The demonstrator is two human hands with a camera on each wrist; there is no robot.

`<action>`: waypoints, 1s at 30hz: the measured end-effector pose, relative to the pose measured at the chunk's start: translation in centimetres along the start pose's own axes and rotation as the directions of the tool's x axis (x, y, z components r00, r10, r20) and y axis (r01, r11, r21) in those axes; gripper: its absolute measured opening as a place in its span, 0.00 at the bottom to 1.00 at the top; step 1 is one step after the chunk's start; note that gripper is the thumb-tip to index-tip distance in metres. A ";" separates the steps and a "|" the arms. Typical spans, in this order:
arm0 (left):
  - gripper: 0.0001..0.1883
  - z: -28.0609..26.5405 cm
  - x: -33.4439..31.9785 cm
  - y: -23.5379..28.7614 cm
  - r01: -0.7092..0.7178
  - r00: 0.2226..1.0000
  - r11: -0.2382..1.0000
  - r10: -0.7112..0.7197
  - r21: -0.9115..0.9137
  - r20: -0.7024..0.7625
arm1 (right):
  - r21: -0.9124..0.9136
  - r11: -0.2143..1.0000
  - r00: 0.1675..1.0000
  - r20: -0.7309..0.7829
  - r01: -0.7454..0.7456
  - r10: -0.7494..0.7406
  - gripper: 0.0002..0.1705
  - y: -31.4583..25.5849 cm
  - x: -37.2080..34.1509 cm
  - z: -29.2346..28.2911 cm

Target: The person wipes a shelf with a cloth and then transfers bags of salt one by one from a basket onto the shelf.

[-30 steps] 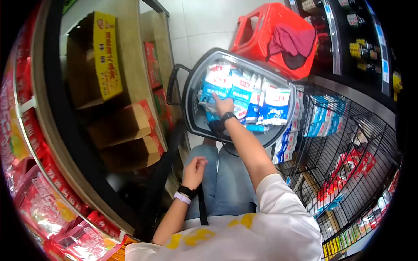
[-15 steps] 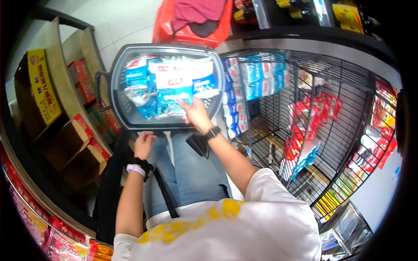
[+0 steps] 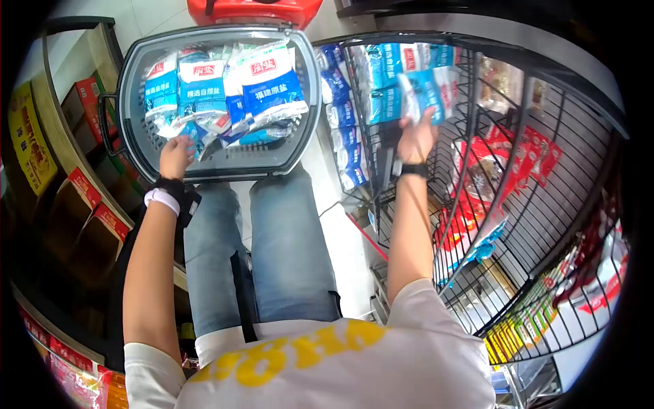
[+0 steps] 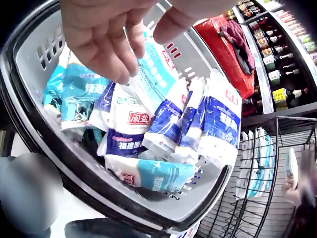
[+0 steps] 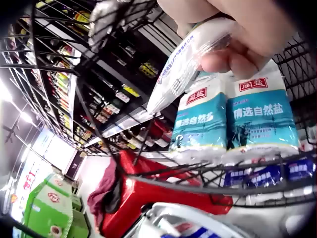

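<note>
My right hand (image 3: 417,140) grips a white-and-teal bag of salt (image 5: 190,62) over the black wire rack (image 3: 470,88). Below it in the right wrist view, two matching bags (image 5: 260,116) stand side by side in the rack. My left hand (image 3: 177,158) is low over the near left part of the grey basket (image 3: 238,163). In the left wrist view its curled fingers overlap a tilted teal bag (image 4: 154,74), the thumb apart; I cannot tell whether they pinch it. Several teal and blue salt bags (image 3: 272,92) fill the basket.
Red packets (image 3: 494,167) lie in the rack's nearer section. Blue salt bags (image 3: 344,123) line its left side. A red stool (image 5: 148,193) with a maroon cloth (image 5: 104,191) is beyond the basket. Opened cartons (image 3: 95,211) stand on the left shelf.
My right hand has left the basket, moved right to the wire rack, and now holds a teal salt bag. My left hand has moved from my lap up into the basket.
</note>
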State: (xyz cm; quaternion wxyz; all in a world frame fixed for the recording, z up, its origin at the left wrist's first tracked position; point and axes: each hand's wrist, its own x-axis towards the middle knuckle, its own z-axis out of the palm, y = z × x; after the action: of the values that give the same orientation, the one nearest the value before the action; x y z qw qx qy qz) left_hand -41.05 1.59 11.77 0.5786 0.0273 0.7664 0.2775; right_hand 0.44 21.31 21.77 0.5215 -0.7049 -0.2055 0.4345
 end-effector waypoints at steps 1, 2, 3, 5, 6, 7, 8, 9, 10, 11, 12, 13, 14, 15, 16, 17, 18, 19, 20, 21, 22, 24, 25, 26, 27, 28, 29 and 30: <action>0.16 0.4 0.9 -0.2 -0.002 0.999 1.000 0.001 -0.013 -0.052 | 0.029 0.999 0.999 0.002 0.035 -0.035 0.17 0.6 2.2 0.3; 0.16 0.5 1.4 0.1 -0.006 0.998 1.000 0.006 0.006 -0.070 | 0.032 0.999 0.991 -0.130 0.032 -0.028 0.18 1.1 4.2 0.9; 0.17 0.7 2.2 0.1 0.018 0.991 1.000 -0.018 0.004 -0.130 | -0.022 0.994 0.971 -0.213 0.107 -0.110 0.19 0.9 5.3 1.9; 0.15 0.2 4.3 -0.3 0.007 0.990 0.992 0.011 0.123 -0.141 | -0.035 0.994 0.946 -0.305 0.104 -0.109 0.25 0.7 7.9 2.9; 0.16 0.5 4.5 0.1 -0.063 0.985 0.987 0.084 0.145 -0.149 | -0.083 0.992 0.952 -0.285 0.096 -0.116 0.27 0.7 9.3 3.2; 0.21 0.3 5.1 0.5 -0.080 0.989 0.969 0.107 0.235 -0.106 | -0.129 0.988 0.957 -0.264 0.088 -0.120 0.28 0.6 10.7 3.3; 0.23 0.3 5.6 0.6 -0.122 0.986 0.969 0.144 0.215 -0.088 | -0.221 0.970 0.958 -0.241 0.099 -0.153 0.29 0.6 11.9 3.6; 0.25 0.4 5.7 0.9 -0.163 0.981 0.967 0.180 0.194 -0.070 | -0.312 0.943 0.959 -0.214 0.111 -0.183 0.30 0.6 12.4 3.8; 0.25 0.5 5.7 1.4 -0.156 0.983 0.968 0.172 0.196 -0.069 | -0.344 0.934 0.963 -0.204 0.099 -0.178 0.29 0.6 12.6 3.7; 0.26 0.6 5.6 1.9 -0.107 0.991 0.975 0.120 0.195 -0.057 | -0.347 0.933 0.963 -0.203 0.096 -0.175 0.29 0.8 12.6 3.7; 0.28 0.9 5.6 2.2 -0.059 0.997 0.979 0.069 0.194 -0.045 | -0.368 0.921 0.944 -0.241 0.127 -0.226 0.29 0.9 12.7 3.7; 0.28 1.2 5.4 2.3 -0.058 0.997 0.979 0.068 0.193 -0.048 | -0.388 0.908 0.921 -0.276 0.156 -0.276 0.30 1.1 12.8 3.9; 0.28 1.4 5.2 2.4 -0.048 0.998 0.982 0.054 0.184 -0.029 | -0.339 0.905 0.924 -0.190 0.256 -0.332 0.31 1.4 12.7 3.6; 0.29 1.3 5.1 2.6 -0.040 0.999 0.983 0.044 0.177 -0.018 | -0.352 0.888 0.914 -0.164 0.297 -0.371 0.30 1.5 13.0 3.9; 0.29 1.2 5.1 2.9 -0.031 0.999 0.977 0.027 0.212 0.020 | -0.415 0.859 0.903 -0.166 0.302 -0.397 0.30 1.3 13.7 4.1; 0.29 1.4 5.0 2.9 -0.042 0.999 0.978 0.041 0.203 0.009 | -0.511 0.815 0.894 -0.175 0.275 -0.412 0.29 1.2 14.5 4.2; 0.29 1.4 4.9 3.1 -0.050 0.999 0.970 0.049 0.240 0.006 | -0.598 0.763 0.890 -0.172 0.245 -0.421 0.29 1.0 15.2 4.2; 0.30 1.2 5.3 3.2 -0.059 0.998 0.960 0.061 0.274 0.004 | -0.664 0.716 0.893 -0.162 0.216 -0.420 0.28 1.1 15.7 4.4; 0.30 0.8 6.5 2.4 -0.063 0.997 0.948 0.072 0.312 -0.020 | -0.722 0.665 0.898 -0.147 0.189 -0.415 0.27 1.0 16.1 4.7; 0.30 0.4 7.4 1.8 -0.065 0.996 0.936 0.084 0.347 -0.040 | -0.762 0.624 0.905 -0.128 0.171 -0.405 0.27 1.0 16.2 4.8; 0.30 0.7 7.3 1.9 -0.072 0.994 0.934 0.097 0.349 -0.055 | -0.782 0.602 0.916 -0.110 0.159 -0.385 0.26 1.0 16.6 5.0; 0.30 0.8 7.2 2.1 -0.069 0.996 0.945 0.083 0.320 -0.029 | -0.722 0.672 0.944 -0.082 0.166 -0.321 0.26 0.9 16.3 5.2; 0.30 0.9 7.1 2.4 -0.050 0.998 0.954 0.057 0.294 -0.015 | -0.509 0.859 0.990 -0.081 0.058 -0.115 0.29 -0.9 12.1 6.8; 0.30 1.2 6.9 2.5 -0.036 0.998 0.963 0.050 0.268 -0.045 | -0.376 0.916 0.978 -0.089 0.142 -0.188 0.29 -0.4 10.8 6.6; 0.32 1.7 6.9 2.4 -0.077 0.988 0.951 0.113 0.301 -0.105 | -0.237 0.945 0.960 -0.110 0.227 -0.258 0.28 0.4 9.8 6.1; 0.33 1.7 7.9 1.6 -0.103 0.979 0.894 0.169 0.435 -0.116 | -0.290 0.898 0.921 -0.108 0.331 -0.374 0.26 0.9 8.4 5.8; 0.34 1.6 8.8 1.0 -0.121 0.967 0.819 0.225 0.561 -0.120 | -0.371 0.836 0.883 -0.079 0.405 -0.462 0.25 0.6 5.5 6.2; 0.37 2.6 8.0 1.7 -0.069 0.943 0.691 0.281 0.719 -0.180 | -0.447 0.761 0.836 -0.049 0.470 -0.546 0.24 0.4 2.6 6.6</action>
State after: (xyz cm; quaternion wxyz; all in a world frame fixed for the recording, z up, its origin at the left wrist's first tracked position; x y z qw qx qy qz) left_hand -41.80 7.00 5.07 0.3819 0.2803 0.8805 0.0198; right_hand -3.69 26.81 19.86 0.4728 -0.7524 -0.4306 0.1579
